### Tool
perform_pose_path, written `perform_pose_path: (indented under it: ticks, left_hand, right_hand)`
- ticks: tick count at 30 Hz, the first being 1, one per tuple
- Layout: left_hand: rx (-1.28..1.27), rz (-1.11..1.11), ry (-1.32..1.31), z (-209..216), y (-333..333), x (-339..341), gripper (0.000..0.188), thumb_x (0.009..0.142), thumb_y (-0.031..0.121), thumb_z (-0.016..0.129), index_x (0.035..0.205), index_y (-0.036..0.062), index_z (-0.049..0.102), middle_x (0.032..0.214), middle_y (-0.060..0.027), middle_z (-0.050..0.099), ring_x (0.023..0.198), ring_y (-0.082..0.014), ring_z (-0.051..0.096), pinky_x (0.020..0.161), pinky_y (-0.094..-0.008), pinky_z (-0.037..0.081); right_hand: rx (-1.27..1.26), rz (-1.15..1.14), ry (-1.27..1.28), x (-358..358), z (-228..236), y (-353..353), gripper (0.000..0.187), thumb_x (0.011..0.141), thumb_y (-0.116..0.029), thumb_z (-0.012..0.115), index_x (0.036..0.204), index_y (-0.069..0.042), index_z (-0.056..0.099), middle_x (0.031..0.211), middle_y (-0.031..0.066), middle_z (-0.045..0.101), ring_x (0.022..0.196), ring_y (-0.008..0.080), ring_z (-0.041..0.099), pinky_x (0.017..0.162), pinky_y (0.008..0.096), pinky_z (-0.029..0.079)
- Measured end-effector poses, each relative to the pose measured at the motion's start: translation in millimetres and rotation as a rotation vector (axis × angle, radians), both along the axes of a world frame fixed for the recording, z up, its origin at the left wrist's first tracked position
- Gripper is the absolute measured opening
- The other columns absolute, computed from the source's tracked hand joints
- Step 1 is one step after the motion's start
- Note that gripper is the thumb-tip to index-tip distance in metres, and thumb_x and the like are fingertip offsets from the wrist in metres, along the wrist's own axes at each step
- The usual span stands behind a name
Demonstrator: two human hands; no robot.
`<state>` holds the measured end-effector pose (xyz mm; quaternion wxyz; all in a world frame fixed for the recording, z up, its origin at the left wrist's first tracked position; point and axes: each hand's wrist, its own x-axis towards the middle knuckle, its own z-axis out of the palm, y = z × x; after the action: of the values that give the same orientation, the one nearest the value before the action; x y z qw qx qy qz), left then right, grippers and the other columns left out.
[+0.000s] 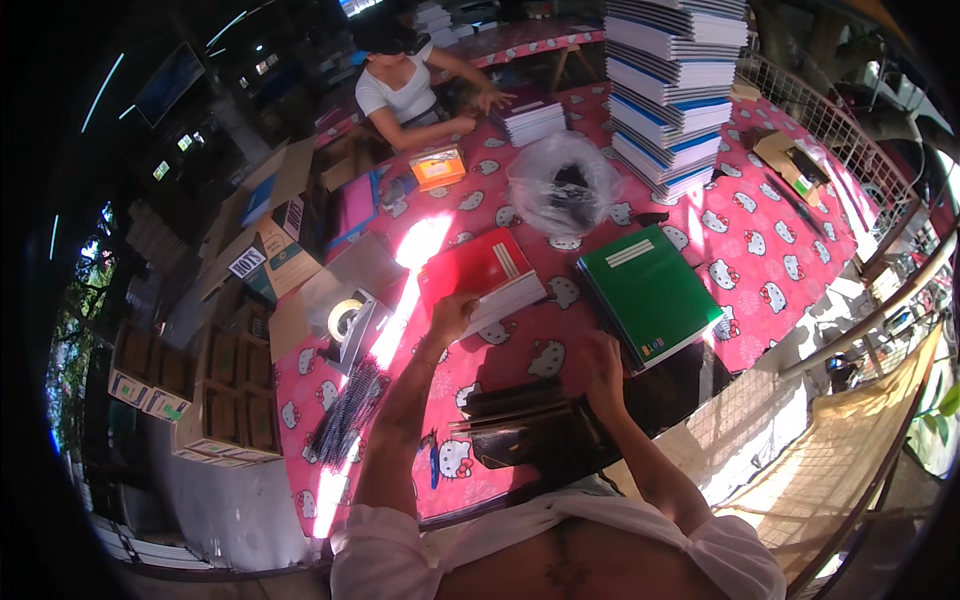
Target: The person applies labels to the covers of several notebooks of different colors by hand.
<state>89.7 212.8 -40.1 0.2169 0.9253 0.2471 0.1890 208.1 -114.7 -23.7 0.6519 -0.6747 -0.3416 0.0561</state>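
Note:
My left hand [456, 316] grips the near edge of a red notebook [475, 268] lying on the pink patterned tablecloth. A white strip shows along the notebook's near side. My right hand [603, 362] is close to the lower left corner of a green notebook [650, 290], which tops a small stack; its fingers are smeared and partly in shade. Between my forearms sits a dark object with flat layered edges [515, 412], too shaded to make out. Left of my left forearm lies a bundle of black binding coils [345, 412].
A tall stack of spiral notebooks [672, 100] rises at the back right, beside a clear plastic bag [562, 185]. A tape dispenser [350, 328] stands at the left edge near cardboard boxes [270, 255]. Across the table, another person [405, 85] handles a notebook pile [530, 122].

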Motion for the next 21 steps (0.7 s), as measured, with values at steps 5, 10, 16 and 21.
perform_pose_path:
  ticks: [5, 10, 16, 21]
  left_hand:
    - [-0.114, 0.058, 0.002, -1.8, -5.0, 10.7, 0.022, 0.093, 0.019, 0.067, 0.112, 0.0113, 0.074, 0.103, -0.0138, 0.074, 0.096, -0.0307, 0.072, 0.086, -0.0393, 0.056]
    - [-0.128, 0.005, -0.015, -5.7, -5.0, 16.0, 0.019, 0.089, 0.02, 0.07, 0.107, 0.0133, 0.076, 0.1, -0.0141, 0.073, 0.096, -0.0304, 0.072, 0.085, -0.0393, 0.056]
    - [-0.015, 0.022, -0.007, -6.0, -11.9, -9.5, 0.024, 0.091, 0.012, 0.062, 0.114, 0.0107, 0.07, 0.101, -0.0149, 0.071, 0.094, -0.0347, 0.07, 0.08, -0.0437, 0.057]
    - [0.156, -0.073, -0.133, 1.9, -24.3, 13.4, 0.035, 0.092, 0.005, 0.053, 0.127, 0.0096, 0.056, 0.112, -0.0217, 0.065, 0.094, -0.0466, 0.065, 0.078, -0.0533, 0.055]
  right_hand:
    - [-0.237, 0.204, 0.012, 24.2, -71.8, 54.9, 0.023, 0.092, -0.016, 0.064, 0.106, 0.003, 0.061, 0.102, 0.0215, 0.066, 0.096, 0.0359, 0.066, 0.082, 0.0458, 0.051]
    - [-0.288, 0.329, 0.457, 54.3, -123.4, 104.9, 0.031, 0.089, -0.016, 0.065, 0.114, 0.002, 0.06, 0.091, 0.0171, 0.067, 0.082, 0.0294, 0.068, 0.072, 0.042, 0.053]
    - [-0.365, 0.186, 0.14, 62.9, -108.4, 146.8, 0.05, 0.086, -0.019, 0.065, 0.133, -0.003, 0.056, 0.093, 0.0173, 0.069, 0.087, 0.0271, 0.07, 0.074, 0.0409, 0.054]
    - [-0.279, 0.019, -0.049, 100.6, -113.6, 174.7, 0.045, 0.085, -0.019, 0.064, 0.127, -0.003, 0.062, 0.099, 0.0218, 0.07, 0.091, 0.0354, 0.07, 0.081, 0.0435, 0.054]
